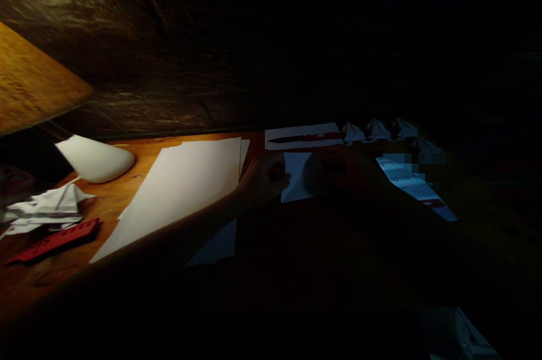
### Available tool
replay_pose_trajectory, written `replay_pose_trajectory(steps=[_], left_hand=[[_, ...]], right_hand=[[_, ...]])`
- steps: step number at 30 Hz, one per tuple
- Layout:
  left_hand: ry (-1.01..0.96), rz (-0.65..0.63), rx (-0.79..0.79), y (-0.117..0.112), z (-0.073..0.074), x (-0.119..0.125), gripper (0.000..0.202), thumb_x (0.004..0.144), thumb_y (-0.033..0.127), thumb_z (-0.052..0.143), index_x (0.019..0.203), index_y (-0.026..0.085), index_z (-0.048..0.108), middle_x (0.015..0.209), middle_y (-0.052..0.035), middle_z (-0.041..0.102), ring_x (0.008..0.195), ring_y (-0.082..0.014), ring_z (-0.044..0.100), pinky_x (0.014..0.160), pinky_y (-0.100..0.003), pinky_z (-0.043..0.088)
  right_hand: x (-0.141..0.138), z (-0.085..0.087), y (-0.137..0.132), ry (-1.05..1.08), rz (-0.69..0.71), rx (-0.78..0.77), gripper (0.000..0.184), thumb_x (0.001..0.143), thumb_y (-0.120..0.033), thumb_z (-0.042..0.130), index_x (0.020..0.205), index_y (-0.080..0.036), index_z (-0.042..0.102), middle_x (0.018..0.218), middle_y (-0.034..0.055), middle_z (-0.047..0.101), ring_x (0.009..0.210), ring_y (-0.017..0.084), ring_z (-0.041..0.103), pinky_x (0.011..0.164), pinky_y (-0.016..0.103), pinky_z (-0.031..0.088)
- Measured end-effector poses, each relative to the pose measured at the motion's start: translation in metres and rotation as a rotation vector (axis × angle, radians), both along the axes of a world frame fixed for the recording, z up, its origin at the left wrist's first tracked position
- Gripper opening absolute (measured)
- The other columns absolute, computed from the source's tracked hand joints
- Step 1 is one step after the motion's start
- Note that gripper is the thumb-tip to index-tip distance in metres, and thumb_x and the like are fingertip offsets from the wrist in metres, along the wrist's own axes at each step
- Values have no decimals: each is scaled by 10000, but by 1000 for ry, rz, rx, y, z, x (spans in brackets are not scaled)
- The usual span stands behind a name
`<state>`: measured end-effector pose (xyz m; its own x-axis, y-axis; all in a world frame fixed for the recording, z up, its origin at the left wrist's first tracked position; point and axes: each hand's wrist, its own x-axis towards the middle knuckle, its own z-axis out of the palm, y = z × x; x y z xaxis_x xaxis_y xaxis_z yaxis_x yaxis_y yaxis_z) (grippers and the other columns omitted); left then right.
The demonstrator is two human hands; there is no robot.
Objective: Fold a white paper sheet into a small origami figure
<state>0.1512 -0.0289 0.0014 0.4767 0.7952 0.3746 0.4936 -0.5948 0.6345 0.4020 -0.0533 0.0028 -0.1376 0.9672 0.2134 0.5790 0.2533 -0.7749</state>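
A small piece of white paper (297, 175) lies between my two hands above the dark wooden table. My left hand (267, 175) is closed at its left edge, with the fingers curled and the thumb over the paper. At the right edge, deep in shadow, is my right hand (341, 167); its fingers are too dark to make out. Just beyond the hands, a knife (305, 137) with a dark blade and reddish handle rests on a strip of white paper (275, 134). Several folded paper shapes (376, 129) stand in a row to its right.
A stack of white sheets (190, 179) is left of my hands. Farther left are a lamp with a white base (99, 159) and yellowish shade (34, 83), crumpled paper (51, 207) and a red slotted object (57, 241). A printed paper (412, 185) lies right; a dark wall stands behind.
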Motion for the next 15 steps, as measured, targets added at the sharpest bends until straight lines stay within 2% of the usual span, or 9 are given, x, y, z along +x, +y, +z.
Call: replay_pose_trajectory(steps=[4,9,15], left_hand=[[61,10,-67,1,-3,1,244,814,399,666,886,166,657,762,-24,677,666,-156,591,626,-295,480],[138,5,-78,0,-3,0,243,785,390,717,772,161,637,696,-16,649,605,-139,558,560,-273,428],[200,-28,-34,-5,4,0,271,778,328,752,670,180,552,669,1,594,592,-127,529,550,-272,391]], right_hand=[[-4,1,-3,53,0,35,450,717,-111,767,1157,-160,684,1147,127,774,1010,273,744,891,431,597],[-9,6,-10,-2,95,-53,238,768,-173,747,1003,-212,761,1051,72,796,906,249,750,800,382,602],[-12,-7,-13,-89,100,-82,215,817,-241,714,1023,-219,771,1018,66,801,829,240,741,744,364,577]])
